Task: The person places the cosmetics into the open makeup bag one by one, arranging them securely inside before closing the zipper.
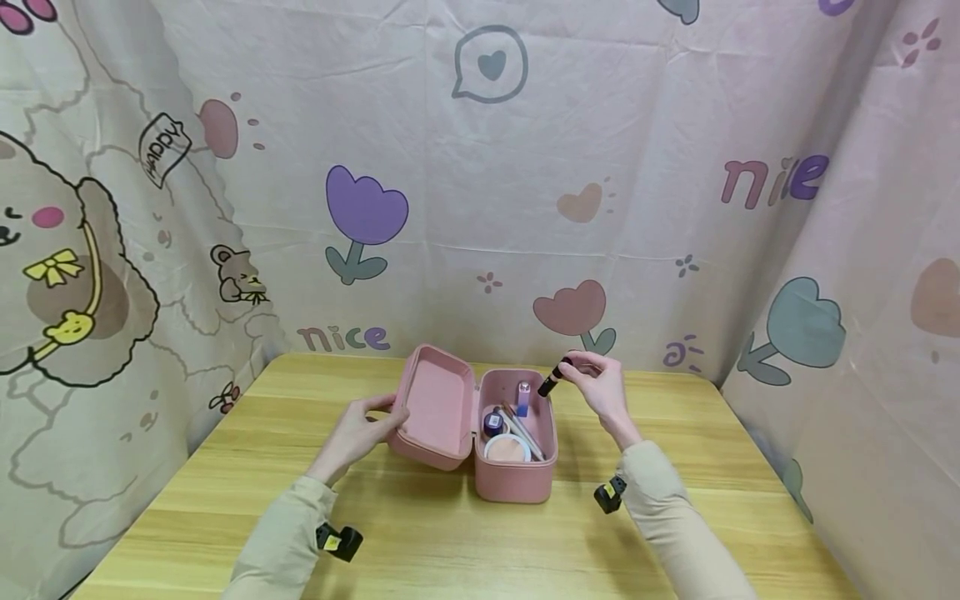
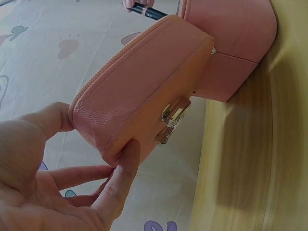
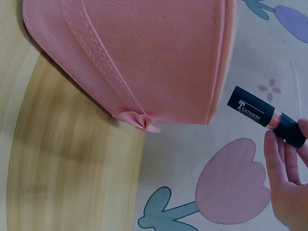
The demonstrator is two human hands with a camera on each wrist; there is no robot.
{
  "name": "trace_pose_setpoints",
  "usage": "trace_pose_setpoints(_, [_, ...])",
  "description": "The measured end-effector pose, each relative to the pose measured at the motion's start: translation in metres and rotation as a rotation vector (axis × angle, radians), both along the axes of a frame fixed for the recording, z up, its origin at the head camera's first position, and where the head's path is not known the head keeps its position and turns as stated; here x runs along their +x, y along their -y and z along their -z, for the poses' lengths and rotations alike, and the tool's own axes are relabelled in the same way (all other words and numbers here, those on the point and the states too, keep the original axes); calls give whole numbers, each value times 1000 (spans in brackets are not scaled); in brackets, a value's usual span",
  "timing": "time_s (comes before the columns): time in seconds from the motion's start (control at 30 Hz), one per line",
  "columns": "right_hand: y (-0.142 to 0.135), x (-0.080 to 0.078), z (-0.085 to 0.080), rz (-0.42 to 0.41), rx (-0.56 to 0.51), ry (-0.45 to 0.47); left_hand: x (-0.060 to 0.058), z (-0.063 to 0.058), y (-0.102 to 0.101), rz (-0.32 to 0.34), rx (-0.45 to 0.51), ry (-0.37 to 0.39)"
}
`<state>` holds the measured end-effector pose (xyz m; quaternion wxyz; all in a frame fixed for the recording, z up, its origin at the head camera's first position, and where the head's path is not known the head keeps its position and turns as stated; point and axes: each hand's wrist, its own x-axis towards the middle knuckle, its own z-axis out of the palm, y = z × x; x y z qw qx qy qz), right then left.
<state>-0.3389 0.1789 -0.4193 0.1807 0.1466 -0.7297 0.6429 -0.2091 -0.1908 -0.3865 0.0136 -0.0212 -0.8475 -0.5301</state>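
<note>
"What's around me?"

"You're at a wood-grain counter point(image 1: 420, 542), with a pale printed curtain point(image 1: 487, 150) behind it and more printed cloth at both sides: tulips, hearts, a big bear on your left, the word "nice" twice along the back. A pink case point(image 1: 513, 483) stands on the counter in front of you, its lid point(image 1: 438, 400) swung out to the left."

"And my hands?"

"Your left hand point(image 1: 366, 429) pinches the outer edge of the lid. Your right hand point(image 1: 600, 383) grips a black lipstick point(image 1: 553, 379) between thumb and fingers, by the case's right rim, its free end slanting down to the left."

"Which view tells you what?"

"Only the head view looks inside the case: a lilac tube point(image 1: 522, 398) at the back, a dark-lidded jar point(image 1: 492, 423), slim brushes point(image 1: 528, 433) and a round puff point(image 1: 506, 447) near the front. The left wrist view gives you the lid's outer face, with a gold buckle point(image 2: 175, 113). The right wrist view shows a pink bow point(image 3: 139, 120) on the case's outside, white lettering on your lipstick, and a gap between it and the rim, where the head view has them overlapping."
</note>
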Motion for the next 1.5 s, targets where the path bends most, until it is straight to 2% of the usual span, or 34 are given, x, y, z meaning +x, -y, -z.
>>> trace_pose_setpoints(0.07, [15,34,-32,69,74,91,0,0,0,4,8,0])
trace_pose_setpoints(0.13, [18,33,-31,87,112,76,1,-1,0,8,15,0])
trace_pose_setpoints(0.3, [24,30,-27,74,166,63,2,-2,0,12,19,-1])
trace_pose_setpoints(0.63, [32,29,-27,42,321,102,-1,1,1,21,40,7])
trace_pose_setpoints(0.9, [39,24,-22,69,605,34,-1,1,1,21,29,2])
trace_pose_setpoints(1.2, [43,24,-20,84,737,126,1,-1,0,15,18,-2])
trace_pose_setpoints(1.5, [47,22,-14,89,884,51,1,0,0,23,23,-5])
